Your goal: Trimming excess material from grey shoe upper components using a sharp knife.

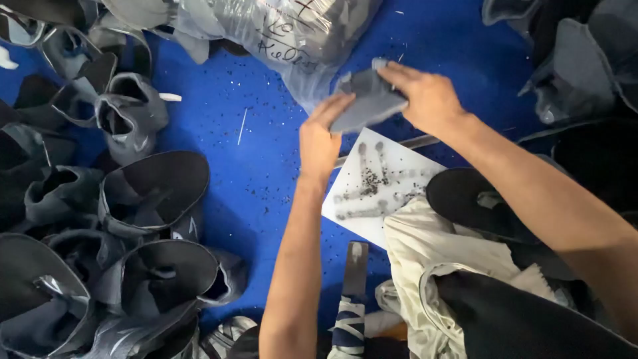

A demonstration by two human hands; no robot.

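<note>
Nearby, shoe uppers [133, 266] and bag [292, 33] crowd both hands' grey piece [369, 100]

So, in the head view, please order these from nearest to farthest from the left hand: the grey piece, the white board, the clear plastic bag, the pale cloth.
From the left hand:
1. Grey piece, touching it, above right.
2. White board and clear plastic bag: too close to call.
3. Pale cloth, lower right.

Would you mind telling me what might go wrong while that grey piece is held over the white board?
Both hands, left hand and right hand, hold the grey piece above the white board; a slip might scatter the dark crumbs onto the blue floor. The clear bag close by might snag it.
</note>
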